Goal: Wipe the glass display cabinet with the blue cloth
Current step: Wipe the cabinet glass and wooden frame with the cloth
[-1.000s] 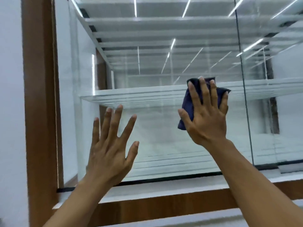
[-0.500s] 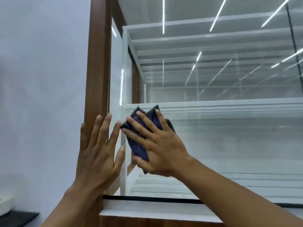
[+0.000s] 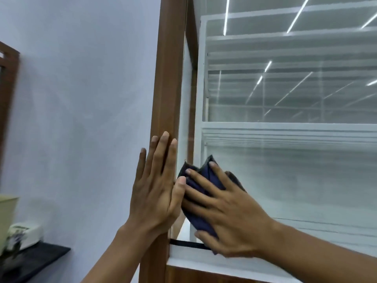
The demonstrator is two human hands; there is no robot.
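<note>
Blue cloth (image 3: pixel 201 222) has slid lower toward the cabinet's (image 3: pixel 295 180) corner, right hand's (image 3: pixel 230 217) fingers (image 3: pixel 199 180) spread flat on it.

Navy cloth (image 3: pixel 201 185), brown frame (image 3: pixel 167 78), perhaps-lilac wall (image 3: pixel 81 99)

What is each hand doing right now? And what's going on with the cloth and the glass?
left hand: flat, fingers straight, resting on the wooden frame.
right hand: fingers spread, pressing the blue cloth against the glass.
blue cloth: folded, pinned under the right hand near the glass's lower left corner.
glass: upright, reflecting ceiling light strips.
</note>
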